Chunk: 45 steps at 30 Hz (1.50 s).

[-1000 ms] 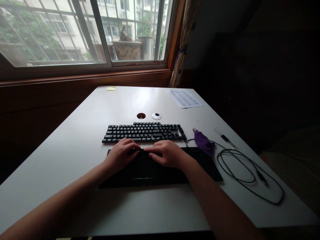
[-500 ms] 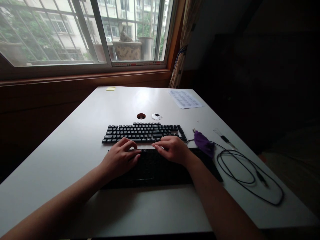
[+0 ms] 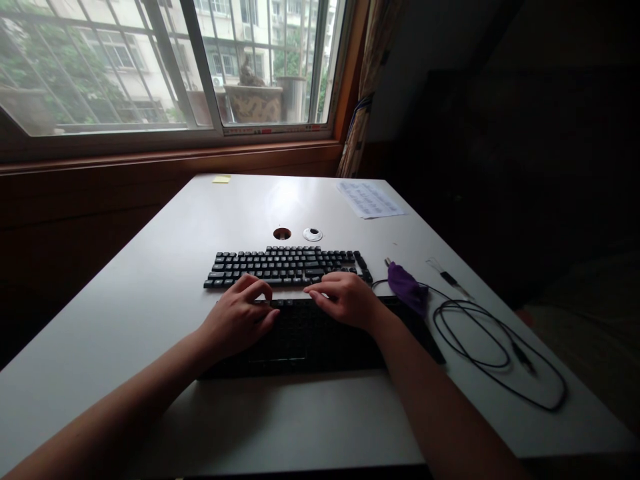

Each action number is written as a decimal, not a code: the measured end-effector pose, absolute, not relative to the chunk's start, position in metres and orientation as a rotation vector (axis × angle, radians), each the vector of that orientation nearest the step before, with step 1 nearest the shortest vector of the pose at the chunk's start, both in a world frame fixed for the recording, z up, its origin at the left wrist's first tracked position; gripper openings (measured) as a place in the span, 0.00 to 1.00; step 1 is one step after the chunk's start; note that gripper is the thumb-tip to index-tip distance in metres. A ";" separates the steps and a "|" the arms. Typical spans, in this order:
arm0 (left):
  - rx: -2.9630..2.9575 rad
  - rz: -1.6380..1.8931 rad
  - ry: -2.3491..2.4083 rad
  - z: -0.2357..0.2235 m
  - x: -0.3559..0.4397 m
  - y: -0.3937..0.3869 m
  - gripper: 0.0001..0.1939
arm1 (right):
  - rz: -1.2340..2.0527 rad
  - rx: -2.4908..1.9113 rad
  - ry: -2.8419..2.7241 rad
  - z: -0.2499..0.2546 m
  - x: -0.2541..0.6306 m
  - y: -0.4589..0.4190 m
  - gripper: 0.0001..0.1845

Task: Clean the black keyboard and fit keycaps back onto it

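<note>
Two black keyboards lie on a white table [image 3: 150,287]. The near keyboard [image 3: 310,340] sits right in front of me, and the far keyboard [image 3: 287,263] lies just behind it. My left hand [image 3: 240,317] rests on the near keyboard's back left part, fingers bent and apart, tips at its top row. My right hand [image 3: 347,300] rests on the back right part, fingers spread over the keys near the gap between the two keyboards. Neither hand holds anything that I can see.
A purple cloth [image 3: 407,285] and a looped black cable [image 3: 500,363] lie right of the keyboards, with a small dark tool [image 3: 450,277] beyond them. Behind are a cable hole [image 3: 282,233], its cap [image 3: 313,234], a printed sheet [image 3: 370,199] and a yellow note [image 3: 221,179]. A window runs along the back.
My hands were together at the middle of the near keyboard's back edge. They have moved apart, the right one going right and slightly forward.
</note>
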<state>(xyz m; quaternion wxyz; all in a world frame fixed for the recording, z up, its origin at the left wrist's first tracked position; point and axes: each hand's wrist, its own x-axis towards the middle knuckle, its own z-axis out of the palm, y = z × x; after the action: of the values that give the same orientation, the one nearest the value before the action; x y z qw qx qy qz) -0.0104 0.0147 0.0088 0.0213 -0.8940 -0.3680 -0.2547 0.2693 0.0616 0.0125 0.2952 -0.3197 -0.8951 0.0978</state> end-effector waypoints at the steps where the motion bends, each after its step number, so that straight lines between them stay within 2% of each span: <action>1: -2.769 -0.816 -1.147 0.009 -0.010 0.015 0.09 | 0.259 -0.848 -2.378 0.013 0.269 0.061 0.13; 4: -2.734 -0.896 -1.182 0.010 -0.010 0.017 0.06 | 0.249 -0.843 -2.369 0.014 0.269 0.061 0.13; 13: -2.600 -0.834 -1.433 0.028 -0.040 0.072 0.10 | 0.203 -0.867 -2.397 0.010 0.269 0.062 0.12; 19: -2.600 -0.545 -1.545 0.038 -0.049 0.116 0.18 | 0.186 -0.880 -2.395 0.010 0.269 0.063 0.13; 23: -2.610 -0.311 -1.591 0.032 -0.044 0.130 0.21 | 0.188 -0.891 -2.389 0.010 0.271 0.063 0.13; 28: -2.588 -0.179 -1.614 0.022 -0.039 0.141 0.24 | 0.166 -0.908 -2.397 0.009 0.271 0.063 0.12; 45: -2.559 -0.127 -1.781 0.018 -0.049 0.159 0.26 | 0.137 -0.919 -2.404 0.011 0.272 0.063 0.12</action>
<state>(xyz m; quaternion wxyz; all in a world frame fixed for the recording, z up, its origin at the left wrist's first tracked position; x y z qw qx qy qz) -0.0494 0.1588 0.0183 0.0106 -0.8201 -0.5707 -0.0408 0.2719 0.0629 0.0111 0.2783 -0.3424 -0.8959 0.0510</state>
